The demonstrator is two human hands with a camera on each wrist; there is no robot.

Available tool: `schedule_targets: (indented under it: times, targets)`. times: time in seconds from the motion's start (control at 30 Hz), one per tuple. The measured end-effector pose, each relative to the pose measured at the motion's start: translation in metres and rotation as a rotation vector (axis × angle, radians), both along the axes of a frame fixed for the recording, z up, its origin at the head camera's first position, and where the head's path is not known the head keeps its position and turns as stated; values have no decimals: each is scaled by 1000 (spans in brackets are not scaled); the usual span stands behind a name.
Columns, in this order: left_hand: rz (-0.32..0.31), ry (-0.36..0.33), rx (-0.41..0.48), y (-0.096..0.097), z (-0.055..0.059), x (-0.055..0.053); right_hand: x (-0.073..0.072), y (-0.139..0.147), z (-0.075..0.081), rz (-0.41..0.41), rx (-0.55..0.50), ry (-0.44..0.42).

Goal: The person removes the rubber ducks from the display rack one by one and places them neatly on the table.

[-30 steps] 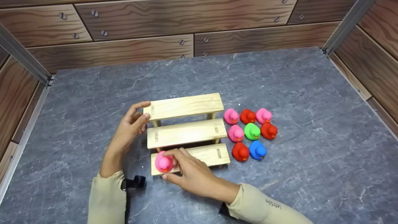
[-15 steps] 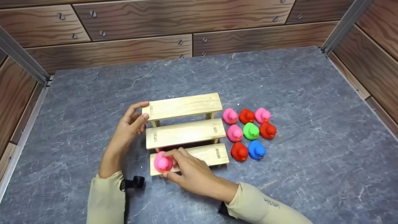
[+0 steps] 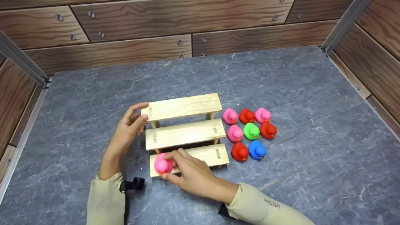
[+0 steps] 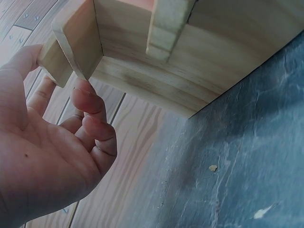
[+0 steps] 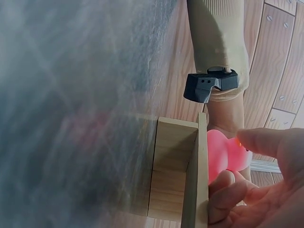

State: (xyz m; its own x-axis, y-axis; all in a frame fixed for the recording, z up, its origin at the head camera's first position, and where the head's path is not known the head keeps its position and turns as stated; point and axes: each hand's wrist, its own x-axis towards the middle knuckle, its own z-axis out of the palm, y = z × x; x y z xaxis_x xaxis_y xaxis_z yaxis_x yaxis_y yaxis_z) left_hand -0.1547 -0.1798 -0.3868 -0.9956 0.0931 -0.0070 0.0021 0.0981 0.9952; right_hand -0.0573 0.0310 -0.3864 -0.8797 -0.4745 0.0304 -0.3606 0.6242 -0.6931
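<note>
A three-step wooden stand (image 3: 186,134) sits mid-table in the head view. My left hand (image 3: 126,128) grips the left end of its top step, thumb in front and index finger at the back edge. In the left wrist view that hand (image 4: 52,142) has its fingers at the board's end, the other fingers curled below. My right hand (image 3: 195,172) holds a pink rubber duck (image 3: 163,163) at the left end of the lowest step. The right wrist view shows the duck (image 5: 221,154) upright against the board, with the thumb at its beak and curled fingers at its side.
Right of the stand, several rubber ducks sit close together: pink (image 3: 235,133), red (image 3: 240,152), green (image 3: 251,131) and blue (image 3: 257,150). Wood-patterned walls (image 3: 125,47) border the grey marbled table (image 3: 297,175). A black wrist camera (image 3: 134,183) juts from the left sleeve.
</note>
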Motion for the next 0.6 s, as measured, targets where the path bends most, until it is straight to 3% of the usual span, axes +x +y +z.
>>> schedule_targets:
  times: [0.6]
  targets:
    - [8,-6,8,0,0,0,1,3,5,30,17,-16]
